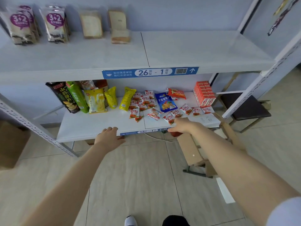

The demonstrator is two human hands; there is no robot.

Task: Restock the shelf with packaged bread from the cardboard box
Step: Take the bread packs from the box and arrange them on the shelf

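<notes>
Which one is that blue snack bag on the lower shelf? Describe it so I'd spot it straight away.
Look at the lower shelf, below the blue label strip reading 26 - 1. Right of the upright yellow bags, among scattered small red-and-white packets, lies the blue snack bag. It is the only blue bag there, lying flat.

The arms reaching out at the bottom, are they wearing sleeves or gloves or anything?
No gloves, rings or watch show. The left hand and right hand are bare, and so are both forearms. Only the right arm shows clothing: a pale, whitish short sleeve at the picture's bottom right corner. The left arm's upper part is out of view.
</notes>
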